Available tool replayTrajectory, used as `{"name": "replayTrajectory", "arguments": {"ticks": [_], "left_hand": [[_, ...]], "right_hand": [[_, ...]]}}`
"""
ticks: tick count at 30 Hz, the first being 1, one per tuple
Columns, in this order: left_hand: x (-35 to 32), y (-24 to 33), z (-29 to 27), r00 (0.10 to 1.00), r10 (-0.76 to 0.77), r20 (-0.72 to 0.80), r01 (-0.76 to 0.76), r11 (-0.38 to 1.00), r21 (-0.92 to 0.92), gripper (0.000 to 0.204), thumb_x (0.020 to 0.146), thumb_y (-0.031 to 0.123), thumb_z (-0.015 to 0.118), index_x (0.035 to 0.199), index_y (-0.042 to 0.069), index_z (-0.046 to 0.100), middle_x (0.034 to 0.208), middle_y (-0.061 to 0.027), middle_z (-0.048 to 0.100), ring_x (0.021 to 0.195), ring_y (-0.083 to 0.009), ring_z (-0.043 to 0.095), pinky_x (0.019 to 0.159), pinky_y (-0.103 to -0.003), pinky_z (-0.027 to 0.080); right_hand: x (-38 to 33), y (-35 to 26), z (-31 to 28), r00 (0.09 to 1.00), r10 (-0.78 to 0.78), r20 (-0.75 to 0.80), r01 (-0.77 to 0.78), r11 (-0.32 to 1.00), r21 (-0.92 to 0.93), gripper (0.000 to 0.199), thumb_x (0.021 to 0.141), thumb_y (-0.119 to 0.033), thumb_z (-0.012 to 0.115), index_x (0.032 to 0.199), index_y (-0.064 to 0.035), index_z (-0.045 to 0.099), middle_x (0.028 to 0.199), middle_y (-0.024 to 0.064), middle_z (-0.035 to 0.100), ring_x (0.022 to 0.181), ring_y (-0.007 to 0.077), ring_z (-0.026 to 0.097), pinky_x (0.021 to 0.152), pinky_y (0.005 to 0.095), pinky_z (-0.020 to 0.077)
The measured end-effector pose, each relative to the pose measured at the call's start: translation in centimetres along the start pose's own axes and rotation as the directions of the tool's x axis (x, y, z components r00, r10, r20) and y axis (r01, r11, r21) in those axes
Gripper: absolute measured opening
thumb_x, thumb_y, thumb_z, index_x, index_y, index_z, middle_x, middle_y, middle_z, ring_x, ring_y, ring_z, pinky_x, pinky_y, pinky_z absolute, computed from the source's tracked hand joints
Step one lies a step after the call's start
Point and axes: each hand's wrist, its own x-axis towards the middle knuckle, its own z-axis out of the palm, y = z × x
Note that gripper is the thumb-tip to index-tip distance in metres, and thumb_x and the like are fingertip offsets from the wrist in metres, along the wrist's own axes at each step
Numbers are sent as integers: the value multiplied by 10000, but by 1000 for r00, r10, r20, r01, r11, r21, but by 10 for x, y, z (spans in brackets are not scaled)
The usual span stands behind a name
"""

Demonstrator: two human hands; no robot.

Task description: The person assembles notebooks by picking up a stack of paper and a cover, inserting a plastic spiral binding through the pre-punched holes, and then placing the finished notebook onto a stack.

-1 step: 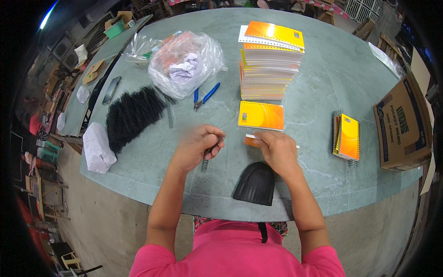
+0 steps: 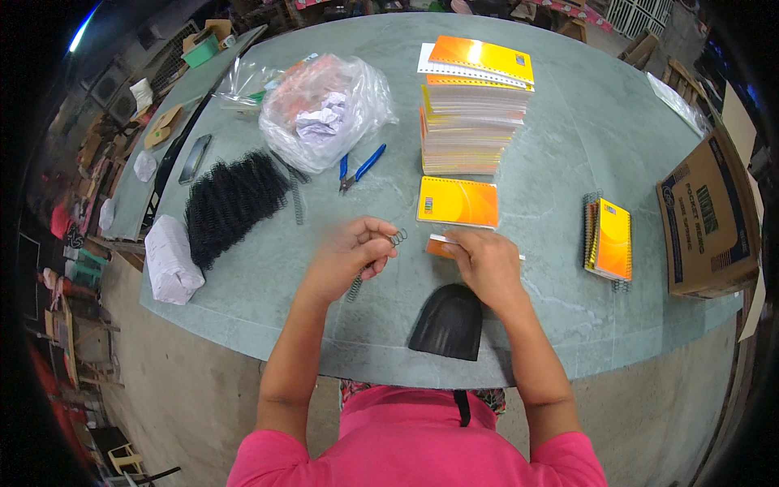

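My left hand (image 2: 350, 258) is closed around a dark wire spiral coil (image 2: 354, 289); one end loops above my fingertips and the other hangs below the palm. To its right, my right hand (image 2: 488, 266) grips a small orange notebook (image 2: 439, 247) from above, hiding most of it. Just beyond that hand, a yellow-orange notebook (image 2: 458, 201) with punched holes along its far edge lies flat. Behind it rises a tall stack of similar notebooks (image 2: 466, 134). A black ridged, rounded block (image 2: 449, 323) rests on the table below my right hand.
Left on the grey-green table (image 2: 552, 325) are a heap of black spiral coils (image 2: 231, 207), a white paper bundle (image 2: 173, 261), blue-handled cutters (image 2: 362, 168) and a clear plastic bag (image 2: 324, 114). Spiral-bound notebooks (image 2: 613, 239) and a cardboard box (image 2: 704, 227) stand right.
The coil in my left hand has shifted, and its upper loops now show beyond my fingertips. My left fingers have loosened slightly; my right hand stays almost still.
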Motion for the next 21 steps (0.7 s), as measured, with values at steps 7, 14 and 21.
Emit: {"name": "replayTrajectory", "arguments": {"ticks": [7,14,21], "left_hand": [[10,-35,33,971,205,-121,-140,903,407,199,871,130,621,1023,1,614,792,9,601,707,-37,522,629,-188,422],[11,-27,40,976,81,-202,9,912,410,230,923,232,548,916,12,613,648,-24,582,584,-79,527,538,-244,415],[23,-36,40,732,681,-1,-403,434,806,241,890,258,571,923,22,610,709,-143,597,642,-271,593,589,-336,448]], "right_hand": [[1,3,7,1000,13,-6,-13,1000,-9,147,743,-123,656,885,-92,677,776,91,666,702,267,636,619,380,481],[2,-2,3,998,-62,-28,62,998,8,131,751,-152,644,869,-100,666,694,66,617,666,256,614,617,390,467],[2,-6,6,997,-77,14,76,997,31,101,762,-157,634,843,-95,641,781,77,628,748,251,609,641,393,460]]}}
